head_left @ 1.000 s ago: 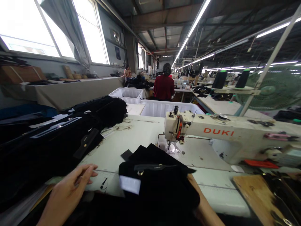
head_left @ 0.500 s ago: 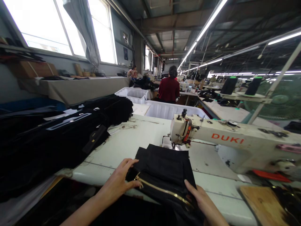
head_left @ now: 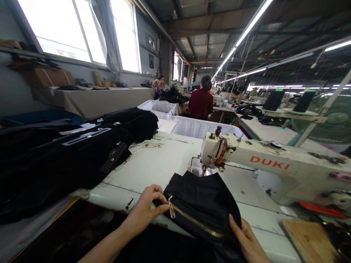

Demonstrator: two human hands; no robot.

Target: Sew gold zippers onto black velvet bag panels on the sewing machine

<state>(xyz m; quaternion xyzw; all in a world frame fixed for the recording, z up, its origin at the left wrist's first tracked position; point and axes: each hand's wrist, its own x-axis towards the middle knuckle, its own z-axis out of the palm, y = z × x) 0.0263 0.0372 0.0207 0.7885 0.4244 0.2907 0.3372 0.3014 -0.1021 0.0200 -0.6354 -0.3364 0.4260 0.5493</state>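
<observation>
A black fabric piece (head_left: 204,197) with a gold zipper (head_left: 196,221) lies at the near edge of the sewing table, its far side close to the sewing machine's needle area. My left hand (head_left: 150,204) pinches its left edge beside the gold zipper pull (head_left: 172,211). On the right, my right hand (head_left: 245,233) grips the opposite edge, thumb on top and fingers partly hidden beneath. The cream sewing machine (head_left: 246,153), lettered DUKI, stands just beyond the fabric. Whether the fabric is under the presser foot I cannot tell.
A heap of black fabric pieces (head_left: 68,160) covers the left side. White plastic bins (head_left: 203,128) stand behind the table (head_left: 164,153). A wooden board (head_left: 307,239) and a red object (head_left: 322,209) lie at right. A person in dark red (head_left: 200,104) sits farther back.
The fabric's folded far part now lies more spread, with a curved right edge. Both hands and the zipper have shifted slightly right in view, and the whole scene has shifted too.
</observation>
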